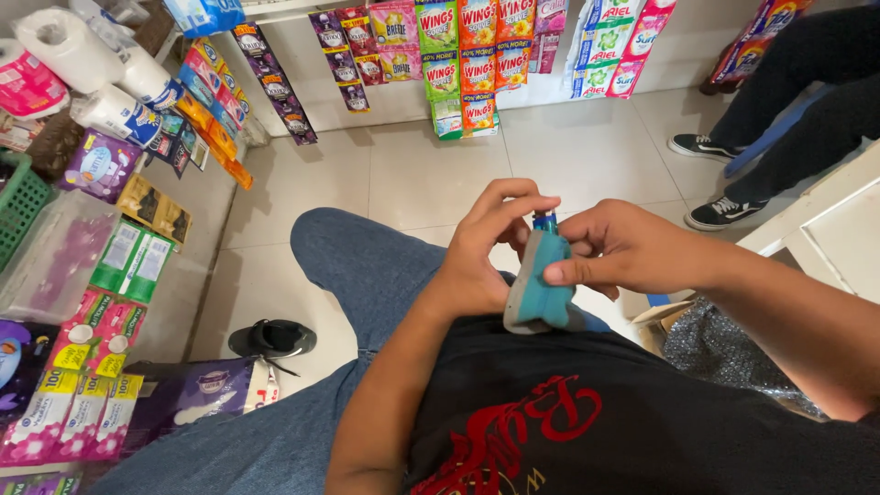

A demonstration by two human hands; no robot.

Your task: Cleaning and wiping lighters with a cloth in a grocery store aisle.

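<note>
Right hand pinches a small teal plastic pouch mid-body; left hand fingertips pinch its blue cap. Looks light, soft, probably slippery, so I'd grip near the stiff spout.

Far wall ahead of you: hanging sachet strips, green, orange, pink and purple. Far left: white paper rolls in wrap. Left shelf: green boxes. Near left: pink packets and a purple bag.
</note>
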